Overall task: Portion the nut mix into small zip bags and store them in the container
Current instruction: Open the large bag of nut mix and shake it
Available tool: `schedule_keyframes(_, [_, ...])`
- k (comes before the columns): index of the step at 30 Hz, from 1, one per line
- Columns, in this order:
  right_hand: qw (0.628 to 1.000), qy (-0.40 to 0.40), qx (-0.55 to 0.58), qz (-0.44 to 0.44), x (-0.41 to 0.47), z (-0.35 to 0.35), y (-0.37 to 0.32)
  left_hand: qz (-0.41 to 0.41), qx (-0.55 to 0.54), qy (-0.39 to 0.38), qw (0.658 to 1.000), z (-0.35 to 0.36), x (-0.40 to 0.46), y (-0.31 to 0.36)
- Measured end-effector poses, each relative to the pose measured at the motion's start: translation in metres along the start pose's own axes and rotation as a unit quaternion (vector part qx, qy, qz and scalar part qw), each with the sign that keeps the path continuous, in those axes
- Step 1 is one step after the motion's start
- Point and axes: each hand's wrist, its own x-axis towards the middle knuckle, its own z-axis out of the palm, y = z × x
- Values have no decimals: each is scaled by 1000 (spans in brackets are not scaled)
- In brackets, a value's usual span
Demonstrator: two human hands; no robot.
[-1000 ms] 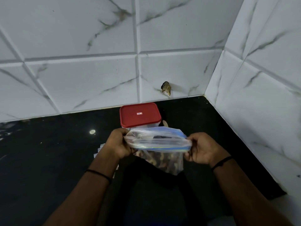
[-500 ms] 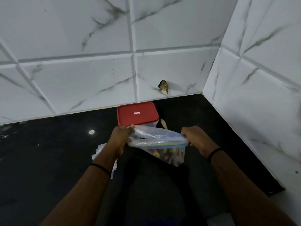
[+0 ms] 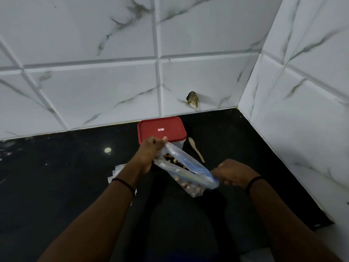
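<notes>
Since the earlier frame, one clear plastic zip bag of nut mix [image 3: 186, 171] has tilted at frame centre: left hand [image 3: 151, 151] pinches its upper corner, right hand [image 3: 233, 173] grips the lower. Behind: one red-lidded rectangular plastic container [image 3: 161, 130], one small wooden spoon [image 3: 195, 151].

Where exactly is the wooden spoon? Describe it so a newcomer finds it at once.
Start at the corner where the two marble-tiled walls meet the black counter. The red-lidded container stands near the back wall. The wooden spoon lies flat on the counter just right of it, pale, slim, untouched.
</notes>
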Motion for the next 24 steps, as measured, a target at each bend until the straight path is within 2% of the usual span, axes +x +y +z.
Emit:
schedule_keyframes(3, [977,58,-201,-29,5,5,-9,34,72,-21,997,8,1,1])
schedule_keyframes(5, [973,122,-154,-118,-2,10,-25,57,82,-10,995,13,5,2])
schedule_keyframes(7, [960,143,-57,-233,-10,16,-44,74,78,-4,994,17,8,3])
schedule_keyframes(9, [945,152,-53,-284,-12,25,-58,91,77,5,993,23,11,5])
schedule_keyframes(10, [942,170,-66,-281,-8,29,-63,97,99,28,990,26,11,6])
schedule_keyframes(12, [939,220,-82,-252,1,33,-68,96,194,138,966,30,6,2])
schedule_keyframes(14, [942,255,-58,-211,5,34,-68,73,218,230,946,31,-10,-10])
schedule_keyframes(15, [944,265,-37,-193,7,34,-68,53,200,229,951,33,-20,-19])
schedule_keyframes(17, [950,270,1,-154,9,34,-66,-23,154,155,975,44,-37,-33])
schedule_keyframes(19, [957,257,61,-117,12,37,-66,-120,81,97,985,59,-43,-37])
schedule_keyframes(21, [961,204,171,-76,12,41,-69,-171,2,91,981,69,-40,-36])
schedule_keyframes(24, [950,136,278,-25,5,43,-72,-171,-27,130,976,76,-32,-33])
